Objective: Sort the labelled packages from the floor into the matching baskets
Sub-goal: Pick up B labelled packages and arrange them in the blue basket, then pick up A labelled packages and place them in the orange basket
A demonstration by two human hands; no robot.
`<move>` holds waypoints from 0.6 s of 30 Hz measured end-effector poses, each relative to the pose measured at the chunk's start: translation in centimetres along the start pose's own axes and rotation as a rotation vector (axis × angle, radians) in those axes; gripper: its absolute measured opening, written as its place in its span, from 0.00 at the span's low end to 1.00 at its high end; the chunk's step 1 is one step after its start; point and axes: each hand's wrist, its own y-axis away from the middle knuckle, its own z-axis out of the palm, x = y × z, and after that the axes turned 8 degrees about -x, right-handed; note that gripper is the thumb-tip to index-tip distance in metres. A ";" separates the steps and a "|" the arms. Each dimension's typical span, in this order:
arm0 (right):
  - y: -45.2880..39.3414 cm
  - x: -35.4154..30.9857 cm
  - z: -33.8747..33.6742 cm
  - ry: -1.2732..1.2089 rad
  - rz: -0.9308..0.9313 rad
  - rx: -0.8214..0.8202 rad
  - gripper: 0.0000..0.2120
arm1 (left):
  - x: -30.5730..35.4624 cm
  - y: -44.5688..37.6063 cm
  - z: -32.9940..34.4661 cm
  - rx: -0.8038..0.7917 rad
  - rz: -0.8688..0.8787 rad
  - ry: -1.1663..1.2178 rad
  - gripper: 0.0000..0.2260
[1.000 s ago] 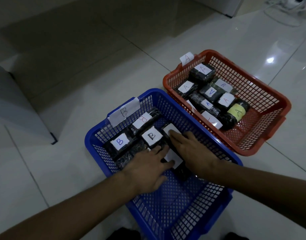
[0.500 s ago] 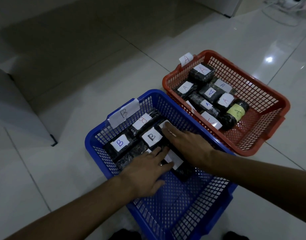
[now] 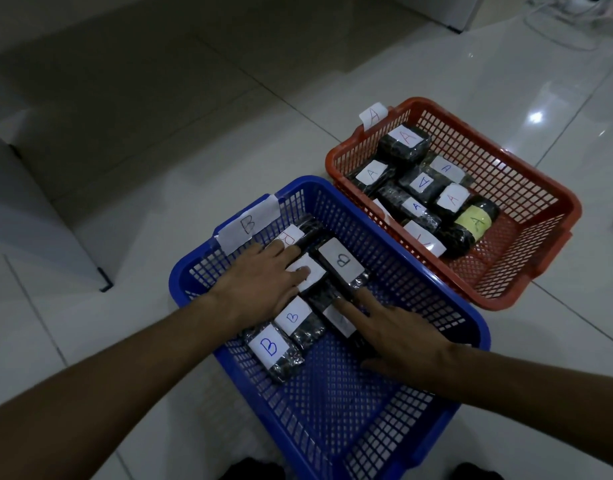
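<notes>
A blue basket [image 3: 471,327] tagged B holds several dark wrapped packages with white B labels, one nearest me with a blue B [image 3: 271,348]. My left hand [image 3: 260,282] lies flat on packages at the basket's far left, fingers spread over a white label. My right hand [image 3: 398,334] rests flat on a package at the basket's right side, fingers apart and pointing toward a black-lettered B package [image 3: 341,263]. Behind to the right, a red basket [image 3: 540,188] tagged A holds several A-labelled packages, one with a yellow label [image 3: 475,221].
Glossy white floor tiles [image 3: 159,188] surround both baskets. A pale cabinet side [image 3: 28,216] stands at the left. A white fan base and cables [image 3: 568,26] sit at the top right. No packages are visible on the floor.
My left hand has moved forward and left onto the far packages. My right hand has drawn back toward me. Packages in the blue basket have shifted; the blue-B one now lies nearest me.
</notes>
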 end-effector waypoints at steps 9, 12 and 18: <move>1.6 0.7 -2.2 -0.006 0.048 0.115 0.51 | 0.3 -1.7 -2.1 0.130 0.064 0.096 0.12; 4.3 2.1 -3.5 -0.006 0.083 0.363 0.36 | 1.5 -4.6 -4.7 0.251 0.120 0.191 0.11; 16.6 5.6 -0.1 -0.169 0.543 0.566 0.18 | 11.1 -10.0 -10.3 0.385 0.522 0.354 0.08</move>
